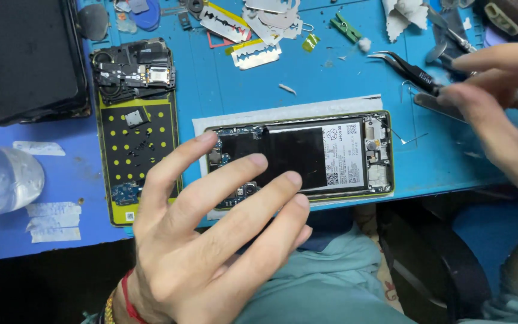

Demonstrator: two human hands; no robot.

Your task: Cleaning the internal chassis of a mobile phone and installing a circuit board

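Opened phone (pixel 300 157) is laid lengthwise left-to-right on the blue mat (pixel 223 90), pinned at its near-left end by the spread fingers of the left hand (pixel 211 240), while the right hand (pixel 499 102), fingers loosely curled on nothing identifiable, is kept off beyond its right end by the black tweezers (pixel 406 67).

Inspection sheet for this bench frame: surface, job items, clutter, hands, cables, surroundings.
Surface: blue mat, scuffed.
Job's things: opened phone on a white sheet, battery exposed; removed back cover lies left of it, parts on top.
Clutter: razor blades, black tweezers, green clip, crumpled wipe, black case, plastic bottle.
Hands: left hand open, fingertips at the phone; right hand blurred at the tools, grip unclear.
Cables: nothing seen.
Surroundings: teal-clothed lap, dark chair.
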